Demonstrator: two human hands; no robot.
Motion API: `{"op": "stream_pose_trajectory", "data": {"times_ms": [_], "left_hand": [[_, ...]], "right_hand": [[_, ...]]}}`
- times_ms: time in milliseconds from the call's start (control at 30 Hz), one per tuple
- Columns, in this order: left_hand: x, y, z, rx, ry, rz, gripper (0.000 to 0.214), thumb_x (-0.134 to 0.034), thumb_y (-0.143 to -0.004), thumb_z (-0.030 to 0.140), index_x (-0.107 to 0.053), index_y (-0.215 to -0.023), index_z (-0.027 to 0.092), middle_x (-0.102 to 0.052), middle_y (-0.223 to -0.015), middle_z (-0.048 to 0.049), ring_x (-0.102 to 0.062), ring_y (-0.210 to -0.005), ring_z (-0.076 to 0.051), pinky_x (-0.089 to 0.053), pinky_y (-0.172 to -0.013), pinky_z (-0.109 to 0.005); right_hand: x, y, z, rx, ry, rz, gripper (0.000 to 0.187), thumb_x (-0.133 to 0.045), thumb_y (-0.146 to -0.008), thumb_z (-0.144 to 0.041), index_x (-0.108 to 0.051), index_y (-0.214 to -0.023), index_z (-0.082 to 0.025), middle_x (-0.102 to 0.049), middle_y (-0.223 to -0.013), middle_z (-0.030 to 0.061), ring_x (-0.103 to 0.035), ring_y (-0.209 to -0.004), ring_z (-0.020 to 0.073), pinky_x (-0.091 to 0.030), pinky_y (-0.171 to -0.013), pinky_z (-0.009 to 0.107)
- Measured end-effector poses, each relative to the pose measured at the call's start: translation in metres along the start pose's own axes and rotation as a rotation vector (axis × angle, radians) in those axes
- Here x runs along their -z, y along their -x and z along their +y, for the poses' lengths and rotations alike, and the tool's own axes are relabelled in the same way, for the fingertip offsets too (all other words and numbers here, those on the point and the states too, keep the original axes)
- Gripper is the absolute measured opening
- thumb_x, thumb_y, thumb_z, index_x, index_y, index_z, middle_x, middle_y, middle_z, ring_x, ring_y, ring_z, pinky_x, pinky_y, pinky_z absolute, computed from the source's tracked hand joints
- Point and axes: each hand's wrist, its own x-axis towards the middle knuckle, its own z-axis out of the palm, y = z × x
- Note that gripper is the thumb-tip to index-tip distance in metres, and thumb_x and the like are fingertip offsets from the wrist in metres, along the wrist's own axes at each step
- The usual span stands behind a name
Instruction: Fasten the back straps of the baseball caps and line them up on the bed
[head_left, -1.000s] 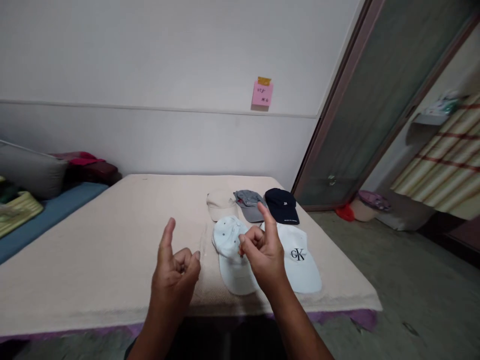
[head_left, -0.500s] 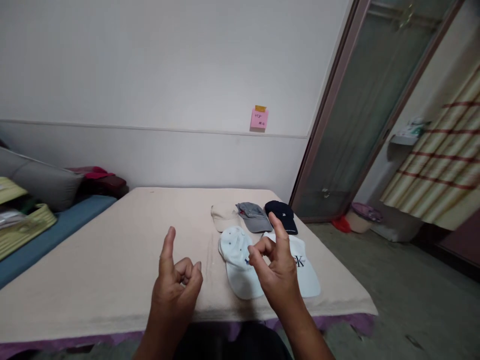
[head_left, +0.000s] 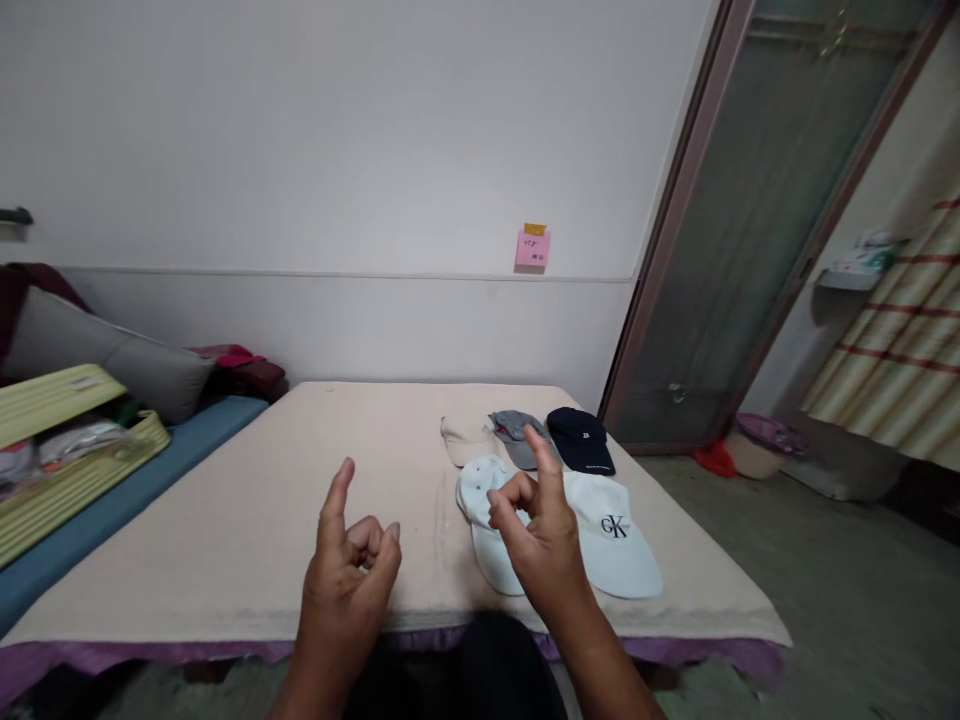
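Observation:
My left hand (head_left: 349, 565) is raised above the near edge of a bed covered in a beige sheet (head_left: 247, 500). Its index finger points up and the other fingers curl in, holding nothing. My right hand (head_left: 541, 535) makes the same pose, in front of a pale blue cap (head_left: 480, 500). A white cap with a dark logo (head_left: 611, 530) lies just right of that hand. Behind them rest a cream cap (head_left: 465, 440), a grey cap (head_left: 514, 432) and a navy cap (head_left: 579, 440).
A pink sticky note (head_left: 532, 247) hangs on the white wall. A frosted sliding door (head_left: 750, 240) stands at right, with a striped curtain (head_left: 892, 350) beyond. At left a blue mattress (head_left: 112, 490) carries a grey pillow (head_left: 112, 360) and a yellow-green case (head_left: 67, 450).
The view has swung a little left and up, bringing the yellow-green case further in. Both hands keep the same raised, finger-up pose above the bed edge.

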Motion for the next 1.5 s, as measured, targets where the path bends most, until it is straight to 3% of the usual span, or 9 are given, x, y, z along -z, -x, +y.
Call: {"op": "stream_pose_trajectory", "data": {"times_ms": [67, 133, 233, 433, 600, 700, 967, 1167, 1500], "left_hand": [[-0.001, 0.003, -0.011, 0.036, 0.000, 0.024, 0.049, -0.062, -0.074, 0.034, -0.046, -0.119, 0.024, -0.037, -0.049, 0.0089, -0.036, -0.045, -0.011, -0.031, -0.047, -0.021], [-0.005, 0.008, -0.028, 0.086, -0.037, 0.042, 0.021, -0.060, -0.076, 0.039, -0.054, -0.087, 0.022, -0.038, -0.051, 0.0069, -0.037, -0.048, -0.011, -0.029, -0.045, -0.021], [-0.014, 0.023, -0.064, 0.104, -0.162, 0.023, 0.031, -0.058, -0.076, 0.043, -0.041, -0.061, 0.021, -0.032, -0.051, 0.0063, -0.031, -0.049, -0.011, -0.026, -0.046, -0.021], [-0.031, 0.068, -0.146, 0.165, -0.362, -0.148, 0.037, -0.047, -0.081, 0.048, -0.034, -0.059, 0.022, -0.029, -0.055, 0.0064, -0.034, -0.053, -0.012, -0.029, -0.052, -0.022], [-0.039, 0.095, -0.186, 0.092, -0.528, -0.264, 0.031, -0.044, -0.083, 0.043, -0.038, -0.061, 0.021, -0.035, -0.055, 0.0067, -0.039, -0.052, -0.012, -0.032, -0.053, -0.021], [-0.051, 0.101, -0.192, 0.015, -0.640, -0.311, 0.027, -0.045, -0.083, 0.040, -0.043, -0.063, 0.021, -0.040, -0.052, 0.0072, -0.042, -0.049, -0.011, -0.032, -0.053, -0.021], [-0.083, 0.094, -0.192, -0.086, -0.772, -0.406, 0.023, -0.043, -0.085, 0.034, -0.043, -0.066, 0.021, -0.045, -0.054, 0.0062, -0.046, -0.049, -0.011, -0.032, -0.054, -0.021], [-0.110, 0.088, -0.192, -0.094, -0.787, -0.483, 0.024, -0.039, -0.087, 0.033, -0.042, -0.066, 0.022, -0.043, -0.054, 0.0060, -0.045, -0.049, -0.012, -0.030, -0.053, -0.022], [-0.117, 0.087, -0.191, -0.066, -0.803, -0.504, 0.026, -0.037, -0.088, 0.035, -0.040, -0.066, 0.022, -0.042, -0.054, 0.0065, -0.045, -0.049, -0.011, -0.029, -0.053, -0.022]], "right_hand": [[0.006, 0.004, 0.009, -0.039, -0.024, -0.019, 0.050, -0.050, -0.082, -0.023, -0.036, -0.131, -0.023, -0.049, -0.063, -0.0032, -0.050, -0.059, 0.0145, -0.043, -0.063, 0.029], [0.013, 0.012, 0.024, -0.100, -0.039, -0.071, 0.019, -0.048, -0.084, -0.028, -0.056, -0.100, -0.021, -0.050, -0.060, -0.0021, -0.051, -0.056, 0.0140, -0.041, -0.058, 0.026], [0.021, 0.035, 0.060, -0.205, -0.012, -0.150, 0.024, -0.046, -0.085, -0.032, -0.051, -0.065, -0.020, -0.048, -0.052, -0.0022, -0.047, -0.051, 0.0131, -0.034, -0.051, 0.024], [0.021, 0.113, 0.153, -0.317, 0.116, -0.131, 0.028, -0.044, -0.084, -0.029, -0.041, -0.057, -0.020, -0.044, -0.049, -0.0035, -0.042, -0.050, 0.0125, -0.027, -0.048, 0.023], [0.021, 0.154, 0.185, -0.226, 0.179, -0.072, 0.025, -0.044, -0.085, -0.026, -0.045, -0.061, -0.019, -0.050, -0.059, -0.0008, -0.045, -0.056, 0.0128, -0.030, -0.054, 0.023], [0.026, 0.154, 0.185, -0.258, 0.118, -0.085, 0.025, -0.045, -0.085, -0.028, -0.047, -0.062, -0.019, -0.050, -0.060, -0.0009, -0.045, -0.057, 0.0129, -0.031, -0.056, 0.024], [0.041, 0.136, 0.211, -0.799, -0.468, 0.106, 0.024, -0.053, -0.078, -0.036, -0.050, -0.064, -0.017, -0.052, -0.053, -0.0027, -0.043, -0.043, 0.0094, -0.031, -0.042, 0.021], [0.054, 0.136, 0.225, -1.054, -0.663, 0.257, 0.028, -0.064, -0.066, -0.029, -0.056, -0.089, -0.014, -0.065, -0.072, 0.0038, -0.058, -0.056, 0.0134, -0.038, -0.043, 0.020], [0.055, 0.110, 0.227, -1.195, -0.859, 0.275, 0.030, -0.072, -0.063, -0.029, -0.059, -0.087, -0.016, -0.069, -0.081, 0.0032, -0.066, -0.067, 0.0160, -0.040, -0.045, 0.018]]}}
